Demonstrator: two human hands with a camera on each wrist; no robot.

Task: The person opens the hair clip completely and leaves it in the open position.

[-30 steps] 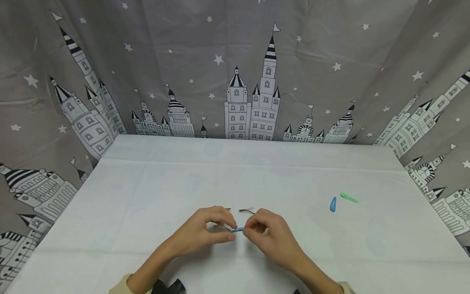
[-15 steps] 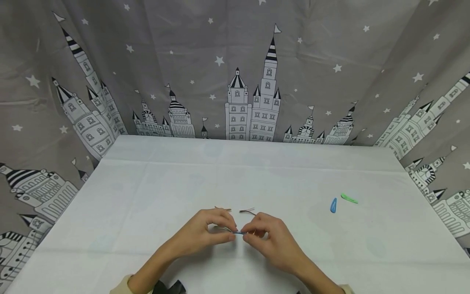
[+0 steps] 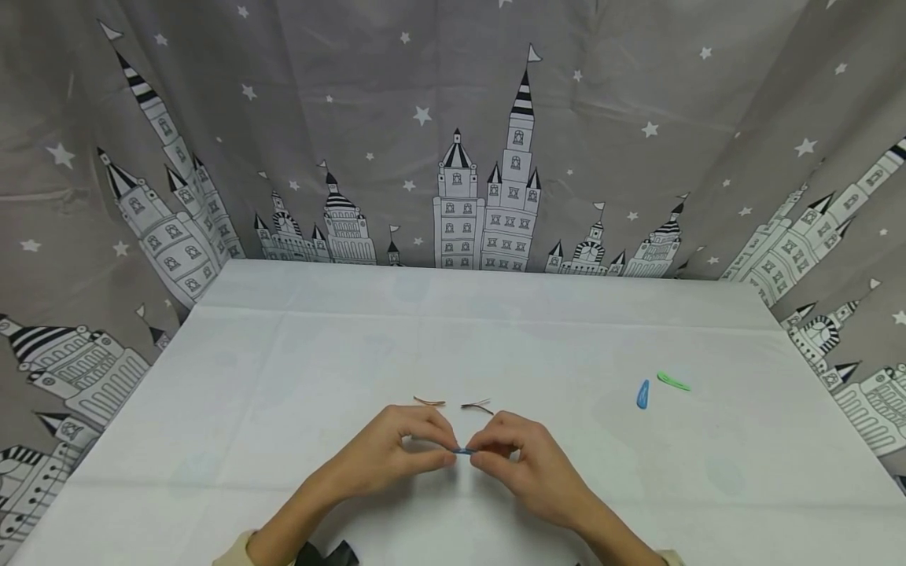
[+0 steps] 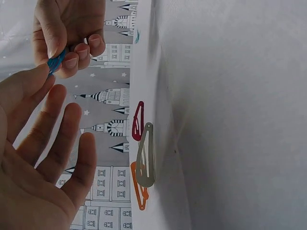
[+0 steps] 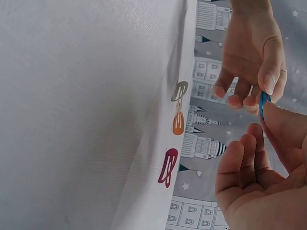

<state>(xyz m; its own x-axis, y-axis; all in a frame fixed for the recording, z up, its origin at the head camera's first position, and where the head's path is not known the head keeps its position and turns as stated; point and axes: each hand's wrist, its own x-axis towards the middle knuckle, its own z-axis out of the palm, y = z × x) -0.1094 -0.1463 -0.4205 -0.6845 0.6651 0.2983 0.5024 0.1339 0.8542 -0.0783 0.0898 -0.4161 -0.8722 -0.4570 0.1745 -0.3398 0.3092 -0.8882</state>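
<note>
A small blue snap hair clip (image 3: 463, 451) is held just above the white table, nearly edge-on in the head view. My left hand (image 3: 399, 450) pinches one end between thumb and index finger, and my right hand (image 3: 524, 462) pinches the other end the same way. In the left wrist view the blue clip (image 4: 56, 62) is partly covered by fingertips; the other left fingers spread loosely. The right wrist view shows the clip (image 5: 262, 103) between both thumbs, its open-or-snapped state unclear.
Beyond the hands lie an orange clip (image 4: 139, 191), a grey clip (image 4: 145, 160) and a dark red clip (image 5: 168, 167). Farther right on the white table (image 3: 318, 346) are a blue clip (image 3: 642, 395) and a green clip (image 3: 672, 381). A grey castle-print curtain (image 3: 396, 118) hangs behind.
The held blue clip has turned more edge-on and dropped slightly. My right fingers have shifted a little on it, and both hands stay close together. The clips on the table have not moved.
</note>
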